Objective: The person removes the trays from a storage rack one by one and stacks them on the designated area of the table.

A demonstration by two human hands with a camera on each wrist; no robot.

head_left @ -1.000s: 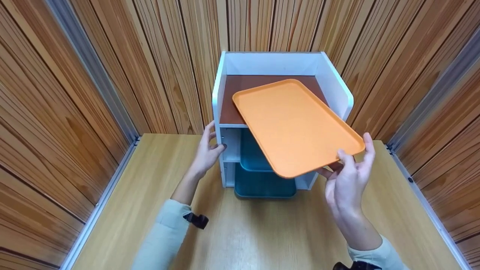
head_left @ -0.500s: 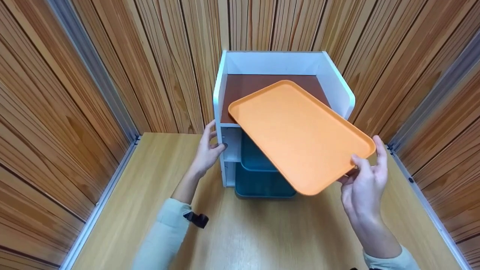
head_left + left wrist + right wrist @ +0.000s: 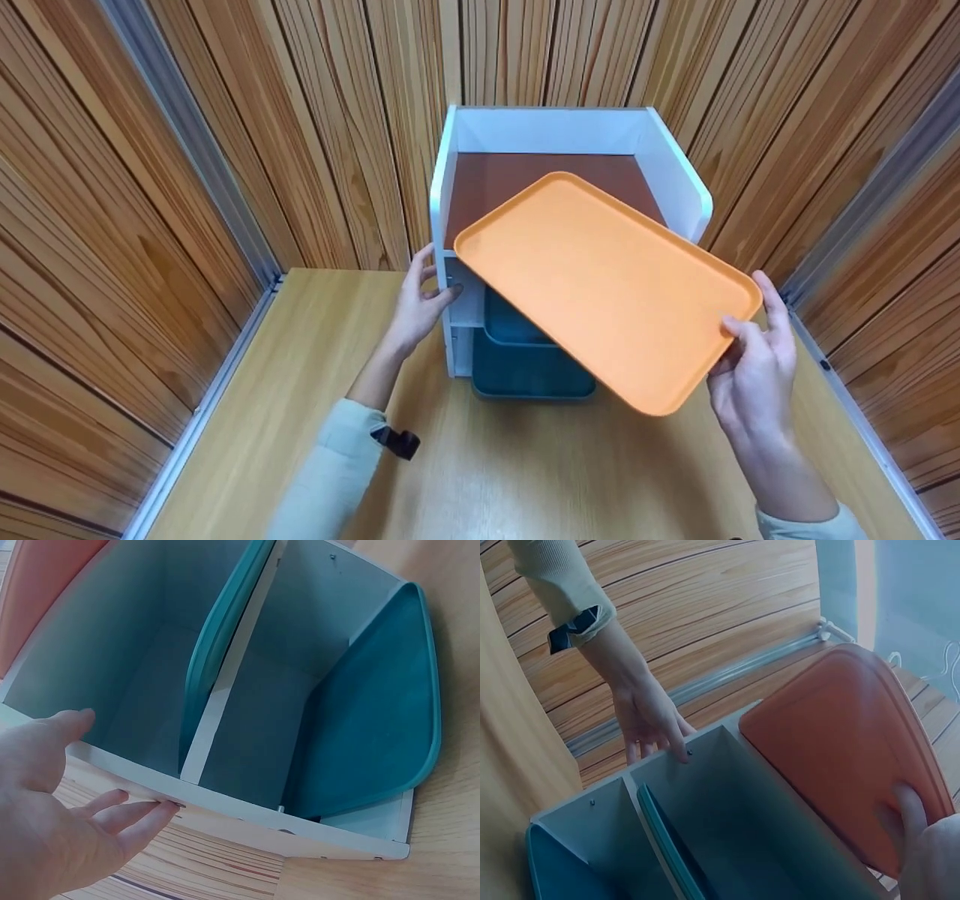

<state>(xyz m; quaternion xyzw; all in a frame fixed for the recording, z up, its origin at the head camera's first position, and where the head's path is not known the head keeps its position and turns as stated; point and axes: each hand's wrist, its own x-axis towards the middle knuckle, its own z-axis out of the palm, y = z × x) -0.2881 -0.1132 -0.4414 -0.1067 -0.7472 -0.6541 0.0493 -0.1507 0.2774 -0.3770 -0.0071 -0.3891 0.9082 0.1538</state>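
Note:
My right hand point(image 3: 757, 375) pinches an orange tray point(image 3: 607, 292) by its near right corner, thumb on top and fingers beneath. The tray slants over the front of a white shelf unit point(image 3: 547, 131), and the right wrist view shows its underside. At the unit's left side, my left hand point(image 3: 420, 311) holds the side panel, with the thumb inside the front edge and the fingers outside. One dark teal tray point(image 3: 510, 322) lies on the middle shelf, partly hidden by the orange one. Below it, another teal tray point(image 3: 532, 371) sticks out of the bottom compartment.
The unit's top has a brown surface point(image 3: 517, 169) between raised white sides. It stands on a wooden table point(image 3: 337, 322) against wood-panelled walls point(image 3: 337, 135). Metal rails point(image 3: 225, 375) run along the table's sides. In the left wrist view, a white shelf board point(image 3: 225, 697) divides the two compartments.
My right hand has moved right and toward me with the orange tray, which has turned so its near corner is lower. My left hand stays on the panel.

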